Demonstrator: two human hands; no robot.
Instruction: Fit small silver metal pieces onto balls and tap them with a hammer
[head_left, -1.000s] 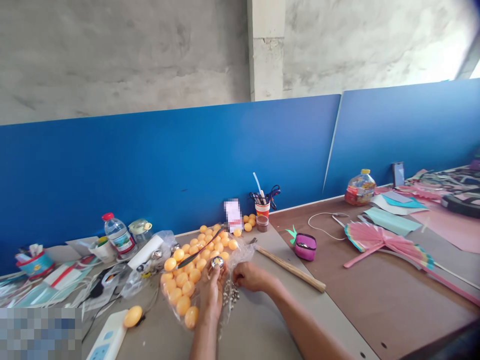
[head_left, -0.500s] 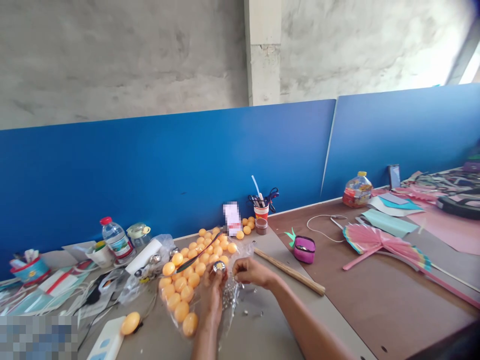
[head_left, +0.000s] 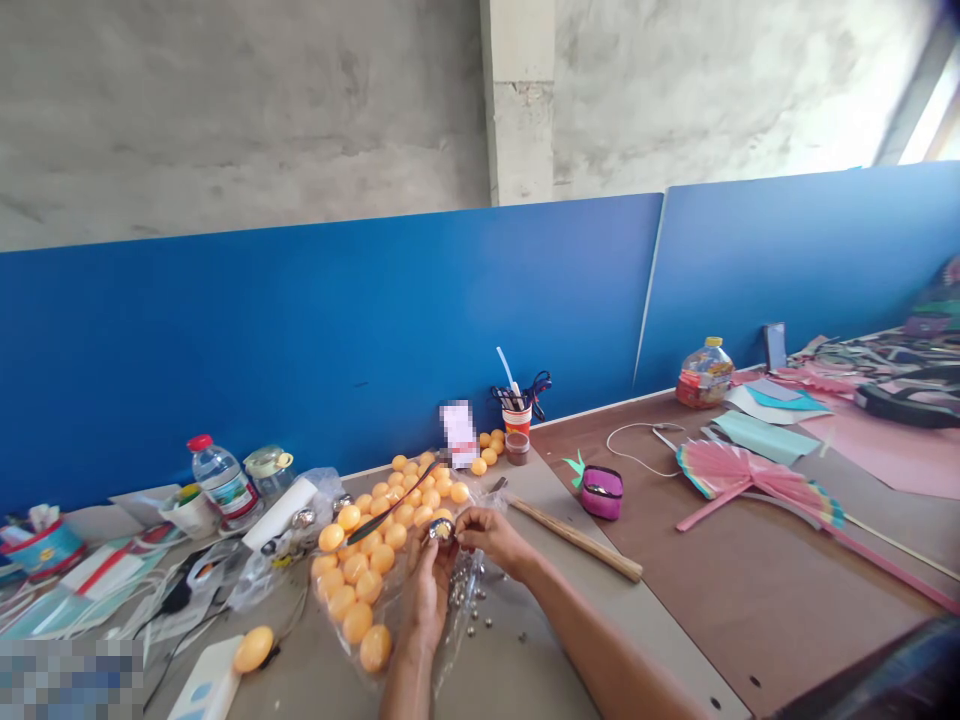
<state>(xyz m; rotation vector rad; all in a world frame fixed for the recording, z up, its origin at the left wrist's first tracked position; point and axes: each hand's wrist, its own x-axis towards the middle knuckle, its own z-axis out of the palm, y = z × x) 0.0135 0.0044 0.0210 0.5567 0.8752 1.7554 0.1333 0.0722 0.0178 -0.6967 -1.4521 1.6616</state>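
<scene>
A shiny silver round piece (head_left: pixel 441 530) with a pale yellowish centre is held up in the fingers of my left hand (head_left: pixel 429 590). My right hand (head_left: pixel 487 535) is at its right side, fingertips pinched together against its edge; whatever they may hold is too small to make out. Left of and behind my hands, several orange balls (head_left: pixel 356 622) lie in and around a clear plastic bag, with a dark strap (head_left: pixel 390 512) across them. Small silver beads (head_left: pixel 459 590) lie in clear plastic below my hands, and a few are loose on the grey tabletop (head_left: pixel 517 680).
A hammer with a wooden handle (head_left: pixel 577 538) lies right of my hands, near a purple pouch (head_left: pixel 602 492). Behind stand a pen cup (head_left: pixel 517 420) and a blue partition (head_left: pixel 300 330). Bottles and clutter are at left; a pink fan (head_left: pixel 731 470) lies at right.
My right hand has moved left, closing the gap to the silver piece in my left hand. The whole view has shifted slightly.
</scene>
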